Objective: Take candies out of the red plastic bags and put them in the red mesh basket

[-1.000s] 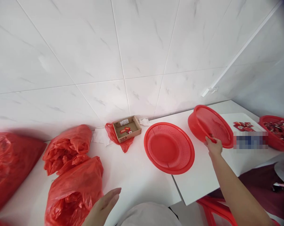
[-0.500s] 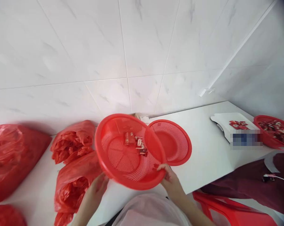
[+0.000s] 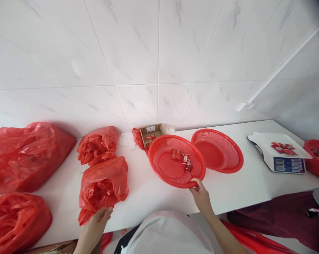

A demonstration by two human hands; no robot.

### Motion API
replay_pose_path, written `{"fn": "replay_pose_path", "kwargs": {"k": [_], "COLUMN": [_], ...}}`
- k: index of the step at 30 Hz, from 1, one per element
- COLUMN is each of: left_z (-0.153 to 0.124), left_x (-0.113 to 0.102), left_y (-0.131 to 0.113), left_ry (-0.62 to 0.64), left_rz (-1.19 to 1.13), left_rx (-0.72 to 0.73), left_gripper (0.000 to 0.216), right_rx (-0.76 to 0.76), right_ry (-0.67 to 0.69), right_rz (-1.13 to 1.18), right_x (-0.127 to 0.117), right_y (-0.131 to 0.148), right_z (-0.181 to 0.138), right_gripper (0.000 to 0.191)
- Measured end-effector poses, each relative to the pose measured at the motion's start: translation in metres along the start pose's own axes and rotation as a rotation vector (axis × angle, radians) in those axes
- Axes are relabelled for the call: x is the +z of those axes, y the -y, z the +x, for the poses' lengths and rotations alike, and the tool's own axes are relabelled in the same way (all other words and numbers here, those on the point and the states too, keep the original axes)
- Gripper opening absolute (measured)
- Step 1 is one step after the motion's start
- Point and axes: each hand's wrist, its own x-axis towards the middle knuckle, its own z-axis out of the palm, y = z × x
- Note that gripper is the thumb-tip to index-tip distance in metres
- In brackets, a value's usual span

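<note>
My right hand (image 3: 200, 193) grips the near rim of a red mesh basket (image 3: 164, 170) that rests on the white table (image 3: 154, 197). A few small red packets (image 3: 182, 157) lie inside it. A second, empty red mesh basket (image 3: 219, 151) sits just to its right, partly under its rim. My left hand (image 3: 99, 217) is at the table's near edge, its fingers closed on the bottom of a red plastic bag (image 3: 102, 185).
More red plastic bags lie at the left (image 3: 24, 155), (image 3: 15, 218) and behind (image 3: 98, 143). A small cardboard box (image 3: 151, 133) stands by the wall. At the right are a white scale (image 3: 281, 153) with red packets and another red basket (image 3: 318, 157). Someone in dark red sits lower right (image 3: 281, 218).
The basket with packets came down from a tilted, lifted position onto the table. My left hand left its rim and moved down to the nearest red bag.
</note>
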Motion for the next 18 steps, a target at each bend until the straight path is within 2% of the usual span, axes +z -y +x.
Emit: {"fn": "replay_pose_path", "kwargs": {"k": [2,5,10,13,18], "left_z": [0.002,0.005,0.005,0.008,0.021], "left_x": [0.003,0.009,0.026,0.035,0.046], "left_y": [0.012,0.020,0.009,-0.001,-0.015], "left_ry": [0.021,-0.088,-0.144,-0.215,-0.260], "left_rz": [0.021,0.085,0.188,0.206,0.212], "left_rx": [-0.075,-0.107,0.026,0.028,0.063], "left_gripper": [0.041,0.047,0.035,0.033,0.029], "right_rx": [0.002,-0.007,0.071,0.122,-0.014], "right_ry": [-0.096,-0.233,-0.386,-0.282,0.181], "right_rz": [-0.066,-0.134,-0.120,-0.092,0.024], "right_x": [-0.005,-0.009,0.002,0.014,0.040], "right_y": [-0.012,-0.027,-0.044,-0.045,-0.036], "right_z": [0.014,0.039,0.077,0.085,0.057], "right_gripper": [0.033,0.040,0.052,0.064,0.079]}}
